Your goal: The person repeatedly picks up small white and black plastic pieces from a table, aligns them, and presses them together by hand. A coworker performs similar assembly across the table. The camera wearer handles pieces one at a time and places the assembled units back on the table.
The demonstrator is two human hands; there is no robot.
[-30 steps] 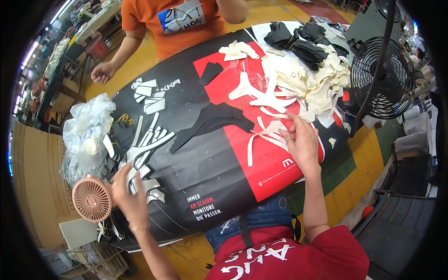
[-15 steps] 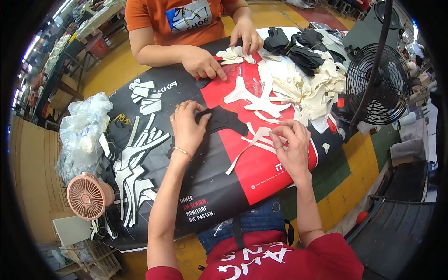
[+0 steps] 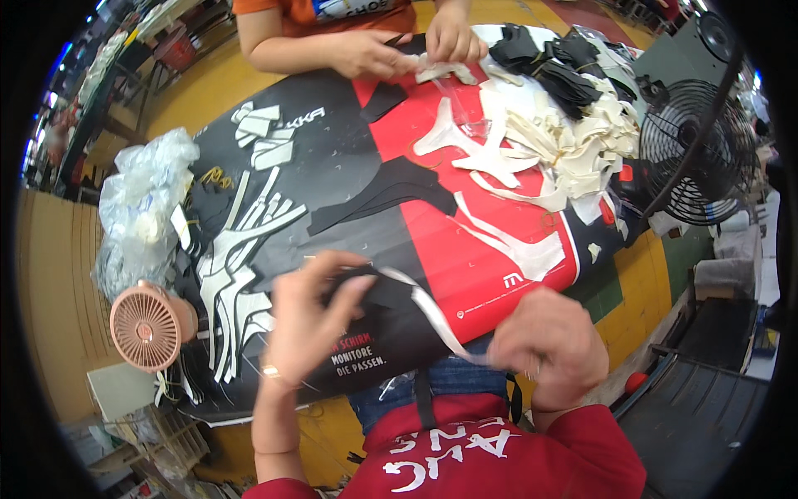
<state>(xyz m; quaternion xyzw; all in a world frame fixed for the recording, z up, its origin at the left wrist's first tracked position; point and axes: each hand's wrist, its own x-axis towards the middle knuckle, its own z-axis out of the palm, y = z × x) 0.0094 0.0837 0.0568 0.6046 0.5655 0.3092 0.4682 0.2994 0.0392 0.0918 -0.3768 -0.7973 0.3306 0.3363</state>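
The left hand [image 3: 312,312] is lifted just above the desk [image 3: 349,175], and its fingers [image 3: 353,287] pinch a black piece [image 3: 370,291] together with one end of a white strip [image 3: 428,312]. The strip runs toward 4 o'clock to the right hand [image 3: 549,349], whose fingers are closed on its other end, near the desk edge. At 12 o'clock from the left hand, another black piece [image 3: 391,195] lies flat on the desk. A pink fan [image 3: 145,326] lies at 9 o'clock, with a plastic bag [image 3: 141,220] above it. At 1 o'clock is a pile of white pieces [image 3: 573,141]. Another person's hands [image 3: 407,50] work at the far edge, perhaps on a white piece.
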